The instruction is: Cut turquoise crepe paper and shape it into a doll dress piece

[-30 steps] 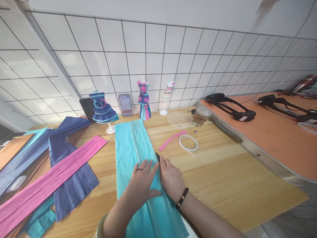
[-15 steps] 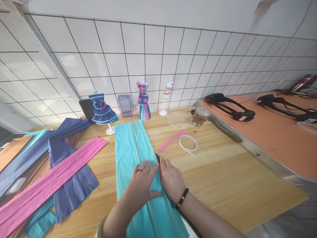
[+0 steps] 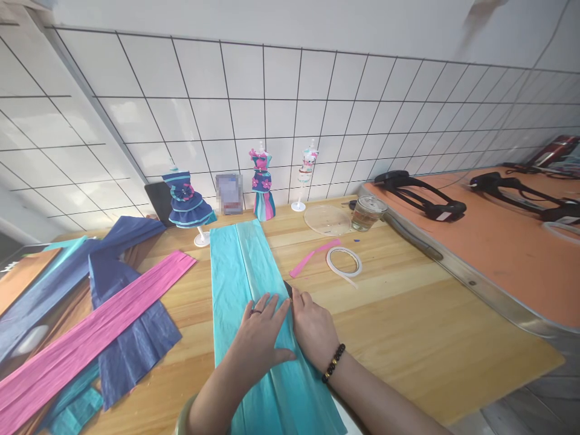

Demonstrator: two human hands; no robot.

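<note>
A long turquoise strip of folded crepe paper (image 3: 231, 260) lies lengthwise on the wooden table. My left hand (image 3: 260, 332) rests flat on it, fingers spread, a ring on one of them. At the strip's right edge, my right hand (image 3: 315, 326) is closed round a dark, narrow tool (image 3: 288, 289). Only the tool's tip shows past the fingers, so its exact kind is hidden. The tip touches or nearly touches the paper's edge. Under the paper's near right corner, a bit of something white (image 3: 347, 414) peeks out.
Three small dress forms, one in a blue dress (image 3: 188, 202), stand along the tiled wall. Pink (image 3: 136, 296) and blue paper strips pile up at left. A tape roll (image 3: 330, 261), a pink scrap (image 3: 312, 257), a clear lid (image 3: 327, 220) and a jar (image 3: 368, 212) lie right.
</note>
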